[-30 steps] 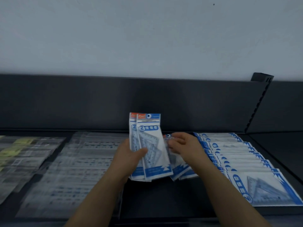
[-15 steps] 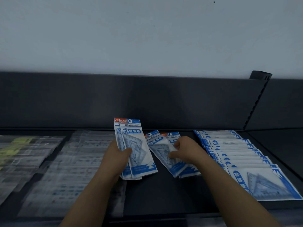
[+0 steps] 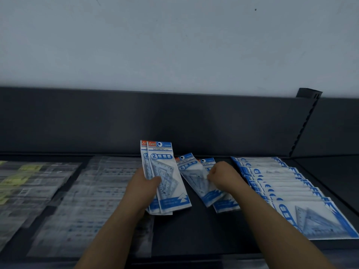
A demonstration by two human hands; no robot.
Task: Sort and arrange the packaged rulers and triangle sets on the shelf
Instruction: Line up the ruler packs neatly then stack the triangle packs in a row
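Observation:
My left hand [image 3: 142,186] grips a small stack of blue-and-white triangle-set packs [image 3: 165,175], held upright and tilted above the dark shelf [image 3: 194,235]. To its right, my right hand [image 3: 223,177] pinches the top one of two more triangle-set packs [image 3: 194,178] that lie slanted on the shelf. A long overlapping row of larger blue-and-white triangle-set packs [image 3: 287,189] lies flat at the right. Clear packaged rulers [image 3: 93,200] cover the shelf left of my left arm.
Further left lie more clear packs with yellow-green parts [image 3: 17,179]. The shelf's dark back panel [image 3: 174,121] rises behind everything, with a slotted upright post [image 3: 305,121] at the right and another dark shelf section [image 3: 334,171] beyond it.
The stack in my left hand has moved left and down, away from the other packs. My right hand has settled onto the slanted packs on the shelf and closed its fingers on the top one.

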